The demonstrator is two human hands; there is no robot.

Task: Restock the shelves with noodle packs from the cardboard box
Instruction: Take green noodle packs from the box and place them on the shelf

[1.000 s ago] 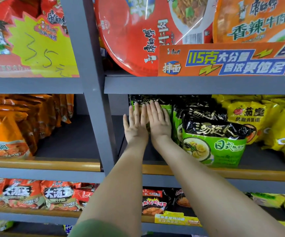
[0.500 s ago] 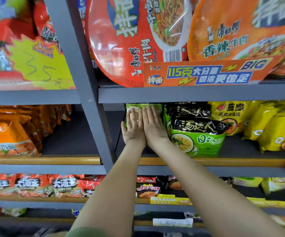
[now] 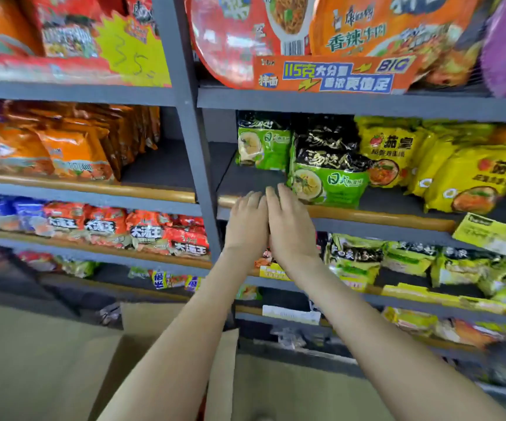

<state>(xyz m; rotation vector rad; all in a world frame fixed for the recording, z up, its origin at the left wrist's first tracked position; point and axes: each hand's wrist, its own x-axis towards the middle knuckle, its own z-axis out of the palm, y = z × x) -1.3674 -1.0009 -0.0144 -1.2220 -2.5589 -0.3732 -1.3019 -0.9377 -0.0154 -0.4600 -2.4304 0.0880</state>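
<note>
On the far left, orange noodle packs (image 3: 72, 153) stand in a row on the middle level. Red packs (image 3: 154, 235) are lined up on the level below. A grey upright post (image 3: 189, 132) separates that bay from the one in front of you. Low down, just left of centre, the brown flaps of the cardboard box (image 3: 147, 319) show beside your forearms. Its inside is hidden.

Your left hand (image 3: 247, 221) is at the front edge of the middle shelf (image 3: 251, 179). Its back is towards you, its fingers are straight and close together, and it holds nothing. Your right hand (image 3: 289, 224) lies right against it, side by side, just as flat and empty. Its fingertips (image 3: 282, 189) reach just beside the lower left corner of the front green-and-black pack (image 3: 329, 177). You cannot tell whether they touch it.

Behind your hands, at the back of the shelf, a green noodle pack (image 3: 264, 145) stands upright, with bare shelf between it and your fingers. To its right, the green-and-black packs form a row running front to back. The front one is near the wood-coloured shelf lip (image 3: 367, 215). Further right stand yellow packs (image 3: 394, 153).

On the level above, a round red bowl (image 3: 230, 41) sits behind an orange promotional sign (image 3: 330, 74). The edges of the view are blurred.
</note>
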